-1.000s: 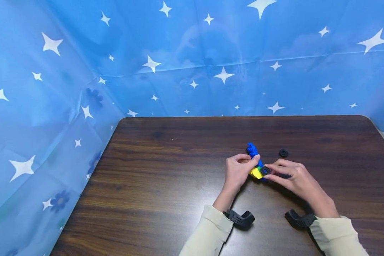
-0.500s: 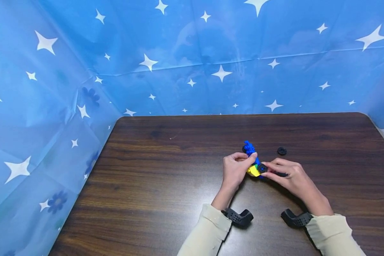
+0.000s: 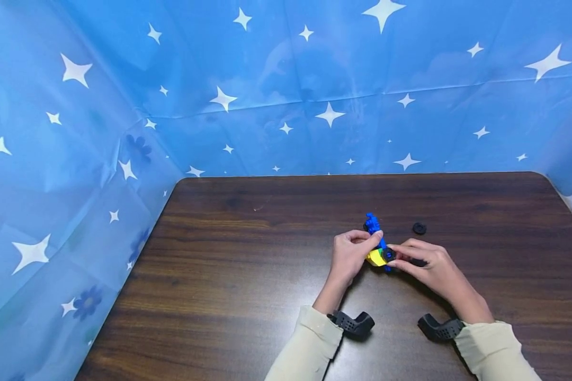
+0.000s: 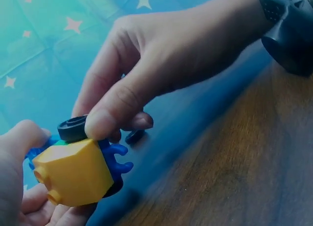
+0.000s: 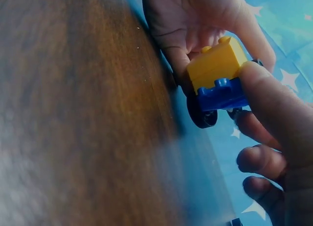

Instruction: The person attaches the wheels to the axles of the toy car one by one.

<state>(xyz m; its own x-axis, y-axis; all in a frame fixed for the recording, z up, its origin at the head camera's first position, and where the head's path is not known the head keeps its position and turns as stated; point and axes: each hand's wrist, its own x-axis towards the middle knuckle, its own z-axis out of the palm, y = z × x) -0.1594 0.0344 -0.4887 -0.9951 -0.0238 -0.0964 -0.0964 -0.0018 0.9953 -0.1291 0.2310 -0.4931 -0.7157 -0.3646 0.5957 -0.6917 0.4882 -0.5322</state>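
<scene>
A toy car of building blocks has a blue chassis point(image 3: 373, 224) and a yellow sloped block point(image 4: 76, 172) with studs. My left hand point(image 3: 350, 256) grips the car along its middle, tilted on its side over the table. On the side facing up sits a black wheel point(image 4: 73, 129), which my right hand point(image 3: 431, 266) pinches between thumb and fingers. Another black wheel point(image 5: 201, 111) shows on the opposite side of the car in the right wrist view. Part of the chassis is hidden behind the left fingers.
A loose black wheel point(image 3: 419, 228) lies on the dark wood table point(image 3: 229, 264), just beyond the right hand. Each wrist carries a black camera mount point(image 3: 355, 324). A blue star-printed curtain point(image 3: 276, 69) stands behind the table and along its sides.
Both hands keep their grip on the car and the wheel. The car and hands shift only slightly, along with a small movement of the head view.
</scene>
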